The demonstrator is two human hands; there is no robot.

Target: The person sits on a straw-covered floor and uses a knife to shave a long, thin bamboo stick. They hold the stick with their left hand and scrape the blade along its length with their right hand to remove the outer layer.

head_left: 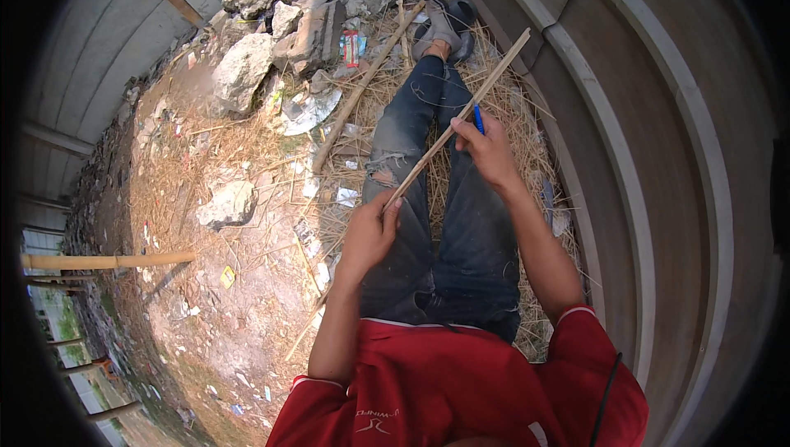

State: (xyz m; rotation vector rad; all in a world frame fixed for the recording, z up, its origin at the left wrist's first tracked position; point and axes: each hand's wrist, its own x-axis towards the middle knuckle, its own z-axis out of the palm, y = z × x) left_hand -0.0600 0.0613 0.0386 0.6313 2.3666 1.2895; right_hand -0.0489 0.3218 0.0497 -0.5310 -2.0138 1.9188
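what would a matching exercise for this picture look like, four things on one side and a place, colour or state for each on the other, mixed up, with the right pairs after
Things
1. pale stick
2. shirt
3. blue object
4. jeans

Places, colours, states
A. torn at one knee
B. pokes out of the right hand
C. runs from the left hand up past the right hand
D. red, with white trim on the sleeves

Right pairs: 1-C, 2-D, 3-B, 4-A
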